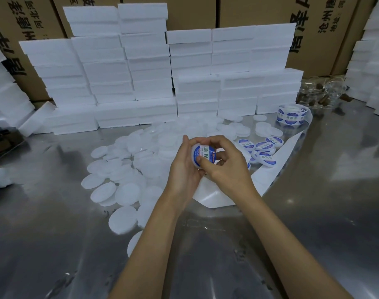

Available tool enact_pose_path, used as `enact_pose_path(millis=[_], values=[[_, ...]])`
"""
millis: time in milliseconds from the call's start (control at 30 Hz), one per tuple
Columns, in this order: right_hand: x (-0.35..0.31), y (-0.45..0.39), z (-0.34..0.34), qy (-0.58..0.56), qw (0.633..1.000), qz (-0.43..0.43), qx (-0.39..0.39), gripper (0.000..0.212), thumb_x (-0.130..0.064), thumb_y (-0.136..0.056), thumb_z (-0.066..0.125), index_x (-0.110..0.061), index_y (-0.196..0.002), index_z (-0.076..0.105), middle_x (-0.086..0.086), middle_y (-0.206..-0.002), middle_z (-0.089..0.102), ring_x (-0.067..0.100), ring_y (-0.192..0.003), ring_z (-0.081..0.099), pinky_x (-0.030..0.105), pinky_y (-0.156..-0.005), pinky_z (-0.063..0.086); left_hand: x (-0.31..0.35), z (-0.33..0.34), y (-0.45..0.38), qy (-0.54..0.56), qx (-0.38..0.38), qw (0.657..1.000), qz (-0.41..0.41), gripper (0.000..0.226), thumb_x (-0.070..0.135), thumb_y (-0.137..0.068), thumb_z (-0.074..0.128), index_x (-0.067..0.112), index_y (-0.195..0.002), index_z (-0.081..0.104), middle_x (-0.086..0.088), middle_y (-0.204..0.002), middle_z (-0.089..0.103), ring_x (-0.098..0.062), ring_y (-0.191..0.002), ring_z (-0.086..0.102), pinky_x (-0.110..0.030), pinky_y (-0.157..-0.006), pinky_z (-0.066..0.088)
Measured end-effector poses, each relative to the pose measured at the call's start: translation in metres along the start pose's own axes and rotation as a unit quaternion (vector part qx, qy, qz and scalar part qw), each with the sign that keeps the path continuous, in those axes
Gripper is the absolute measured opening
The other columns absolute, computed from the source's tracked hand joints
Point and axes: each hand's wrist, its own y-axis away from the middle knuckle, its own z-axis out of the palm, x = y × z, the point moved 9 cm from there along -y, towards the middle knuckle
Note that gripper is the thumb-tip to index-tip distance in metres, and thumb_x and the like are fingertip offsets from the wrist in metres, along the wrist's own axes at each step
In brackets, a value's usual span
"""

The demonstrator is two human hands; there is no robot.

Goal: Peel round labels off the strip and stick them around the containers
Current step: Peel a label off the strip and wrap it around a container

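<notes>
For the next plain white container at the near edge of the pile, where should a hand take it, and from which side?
Probably by its thin rim, from above, thumb and fingers on opposite edges. The plain container lies flat on the metal table, a low disc with its near edge free, while other discs crowd its far side. That leaves the broad face bare for a label.

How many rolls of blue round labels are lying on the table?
1. The label roll lies at the back right of the metal table, beside the white foam boxes; another may be hidden.

Containers [123,169] on table [54,234], boxes [141,83] behind
</notes>
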Motion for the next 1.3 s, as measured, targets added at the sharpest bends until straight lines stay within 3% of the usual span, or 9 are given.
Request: enact_pose_path(millis=[200, 333, 467, 533, 633, 733, 867, 1100, 1300], values=[[-0.002, 0.001, -0.005, 0.017, 1.000, -0.012, 0.010, 0.032, -0.015, -0.081, 0.075, -0.034, -0.106, 0.067, -0.008, -0.105, 0.057, 0.006, -0.079, 0.061, 0.013, -0.072, 0.048, 0.003, 0.002, 0.001, 0.031, -0.007, 0.999, 0.006, 0.048, 0.043, -0.106, 0.031, 0.008, -0.117, 0.061, -0.009, -0.113, 0.068, -0.029, -0.118, 0.063, -0.047, -0.108, 0.047], [0.003, 0.001, -0.006, 0.059, 0.998, -0.005, 0.023, 0.035, -0.027, -0.082, 0.076, -0.042, -0.112, 0.067, -0.013, -0.101, 0.050, 0.004, -0.074, 0.057, 0.024, -0.077, 0.053, 0.000, 0.001, 0.001, 0.093, -0.007, 0.995, -0.019, 0.049, 0.044, -0.106, 0.033, 0.005, -0.122, 0.059, -0.014, -0.119, 0.062, -0.029, -0.116, 0.061, -0.043, -0.100, 0.054], [0.000, 0.002, -0.004, 0.084, 0.996, -0.024, 0.025, 0.076, -0.041, -0.076, 0.078, -0.059, -0.137, 0.036, -0.019, -0.103, 0.044, -0.001, -0.080, 0.054, 0.019, -0.071, 0.049, 0.000, -0.004, 0.001, 0.149, 0.002, 0.988, -0.035, 0.050, 0.045, -0.106, 0.034, 0.005, -0.124, 0.058, -0.023, -0.122, 0.062, -0.035, -0.118, 0.061, -0.047, -0.107, 0.047], [0.003, 0.003, -0.009, 0.135, 0.990, -0.008, 0.046, 0.073, -0.062, -0.068, 0.075, -0.055, -0.129, 0.034, -0.022, -0.102, 0.041, -0.005, -0.085, 0.051, 0.020, -0.063, 0.043, -0.001, -0.005, 0.002, 0.162, 0.008, 0.986, -0.037, 0.051, 0.045, -0.106, 0.033, 0.005, -0.124, 0.058, -0.026, -0.127, 0.062, -0.034, -0.121, 0.063, -0.046, -0.110, 0.043], [0.005, 0.008, -0.010, 0.247, 0.967, 0.001, 0.059, 0.047, -0.084, -0.068, 0.056, -0.044, -0.089, 0.042, -0.022, -0.086, 0.049, -0.012, -0.082, 0.050, 0.019, -0.057, 0.032, -0.003, -0.001, 0.002, 0.190, 0.002, 0.981, -0.047, 0.051, 0.045, -0.106, 0.034, 0.003, -0.123, 0.057, -0.029, -0.126, 0.059, -0.038, -0.122, 0.058, -0.047, -0.116, 0.036], [0.006, 0.008, -0.006, 0.259, 0.965, -0.006, 0.032, 0.031, -0.071, -0.087, 0.044, -0.042, -0.092, 0.055, -0.025, -0.068, 0.056, -0.009, -0.073, 0.054, 0.022, -0.055, 0.031, -0.006, 0.004, 0.004, 0.184, -0.007, 0.981, -0.062, 0.051, 0.046, -0.105, 0.035, 0.004, -0.120, 0.059, -0.027, -0.129, 0.058, -0.038, -0.122, 0.055, -0.044, -0.112, 0.039], [0.001, 0.007, -0.016, 0.294, 0.953, -0.037, 0.067, 0.040, -0.041, -0.105, 0.034, -0.019, -0.099, 0.067, -0.007, -0.061, 0.054, 0.022, -0.067, 0.061, 0.031, -0.057, 0.032, -0.010, 0.005, 0.005, 0.186, 0.002, 0.980, -0.076, 0.052, 0.048, -0.104, 0.037, 0.004, -0.117, 0.061, -0.027, -0.137, 0.055, -0.036, -0.138, 0.048, -0.043, -0.120, 0.032], [0.005, 0.012, -0.018, 0.367, 0.924, 0.022, 0.106, 0.065, -0.092, -0.074, 0.030, -0.029, -0.060, 0.041, -0.010, -0.050, 0.048, 0.010, -0.052, 0.045, 0.023, -0.049, 0.022, -0.009, 0.014, 0.006, 0.129, -0.020, 0.989, -0.063, 0.054, 0.050, -0.105, 0.029, 0.005, -0.120, 0.056, -0.024, -0.119, 0.065, -0.034, -0.113, 0.059, -0.043, -0.105, 0.046], [0.016, 0.008, -0.025, 0.347, 0.930, 0.033, 0.118, 0.062, -0.072, -0.093, 0.031, -0.026, -0.053, 0.044, -0.007, -0.049, 0.049, 0.010, -0.051, 0.046, 0.024, -0.050, 0.024, -0.013, 0.016, 0.006, 0.084, -0.036, 0.993, -0.073, 0.057, 0.049, -0.106, 0.025, 0.004, -0.122, 0.056, -0.022, -0.124, 0.064, -0.029, -0.113, 0.062, -0.037, -0.098, 0.050]])
